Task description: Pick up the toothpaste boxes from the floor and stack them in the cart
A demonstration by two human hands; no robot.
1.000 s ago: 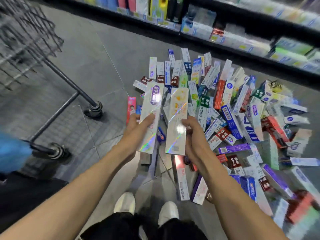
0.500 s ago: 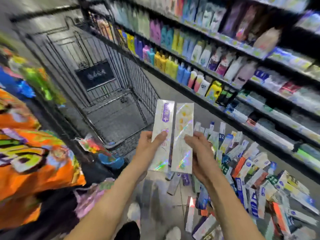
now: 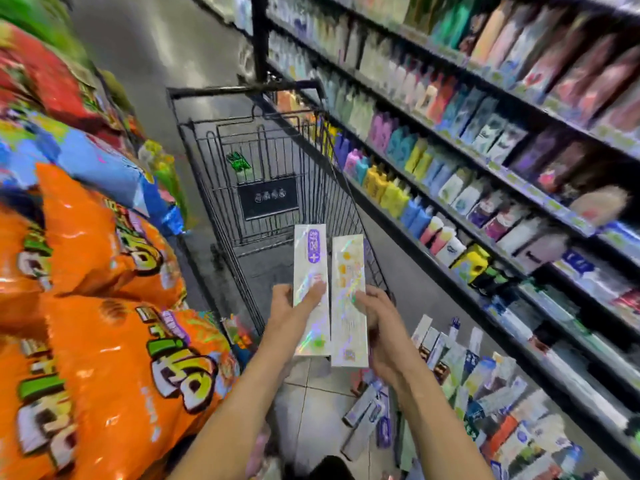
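Observation:
My left hand (image 3: 289, 315) grips a white holographic toothpaste box with a purple label (image 3: 310, 271). Beside it, my right hand (image 3: 379, 323) holds a second white holographic box with yellow marks (image 3: 348, 292). Both boxes stand side by side, long ends pointing away, in front of the near end of the black wire cart (image 3: 270, 174). What I can see of the cart's basket floor is bare. Many more toothpaste boxes (image 3: 485, 403) lie scattered on the floor at the lower right.
Large orange snack bags (image 3: 104, 341) crowd the left side, close to the cart and my left arm. Shelves of bottles and boxes (image 3: 485, 150) run along the right. Grey floor (image 3: 152, 57) stretches down the aisle beyond the cart.
My view has swung up from the floor pile to the cart. Both hands have carried the two boxes up and toward the cart's near end.

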